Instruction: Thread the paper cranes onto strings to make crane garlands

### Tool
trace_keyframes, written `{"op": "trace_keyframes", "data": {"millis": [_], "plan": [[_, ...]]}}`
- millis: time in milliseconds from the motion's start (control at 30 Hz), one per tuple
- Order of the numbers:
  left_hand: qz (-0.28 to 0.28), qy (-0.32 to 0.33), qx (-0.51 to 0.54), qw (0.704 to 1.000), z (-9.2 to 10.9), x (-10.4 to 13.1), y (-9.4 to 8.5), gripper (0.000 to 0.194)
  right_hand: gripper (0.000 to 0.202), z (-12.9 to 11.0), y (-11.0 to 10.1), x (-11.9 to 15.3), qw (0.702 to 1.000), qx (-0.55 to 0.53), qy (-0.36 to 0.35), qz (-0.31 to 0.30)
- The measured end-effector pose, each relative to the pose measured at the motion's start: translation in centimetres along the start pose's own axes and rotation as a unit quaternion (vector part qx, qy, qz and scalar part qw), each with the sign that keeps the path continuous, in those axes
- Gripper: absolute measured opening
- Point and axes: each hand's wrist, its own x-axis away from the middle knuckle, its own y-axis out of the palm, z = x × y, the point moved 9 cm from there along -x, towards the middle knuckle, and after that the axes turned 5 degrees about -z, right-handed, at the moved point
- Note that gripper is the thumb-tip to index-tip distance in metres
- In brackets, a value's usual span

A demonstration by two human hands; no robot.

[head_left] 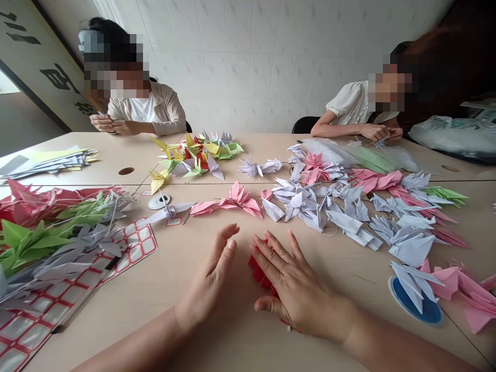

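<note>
My right hand (296, 284) lies flat, fingers spread, over a piece of folded red paper (256, 268) on the table. The hand covers most of the paper; only its left side and small bits near the palm show. To its left, my left hand (209, 274) is held on edge with the fingers stretched out and nothing in it. Beyond the hands lies a row of pink folded paper cranes (238, 200). White-lavender paper cranes (302, 204) are heaped to the right of these, and a single pale crane (169, 211) sits to their left.
Green, pink and grey cranes (39, 237) cover a red-framed label sheet (54, 312) at left. Yellow and green cranes (194, 155) stand farther back. A blue disc (418, 305) lies at right. Two people (147, 108) (360, 108) sit across the table (217, 341), their hands on small items.
</note>
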Motion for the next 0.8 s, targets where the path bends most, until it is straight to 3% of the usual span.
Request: {"op": "trace_keyframes", "data": {"millis": [300,800], "plan": [[-0.021,0.008,-0.025,0.999,0.0,-0.5,0.3,0.043,0.071,1.9,2.6,-0.6,0.988,-0.07,0.065,-0.123],[-0.014,0.013,0.004,1.0,-0.7,-0.8,1.2,0.041,0.072,2.0,3.5,-0.7,0.984,-0.056,0.086,-0.147]]}}
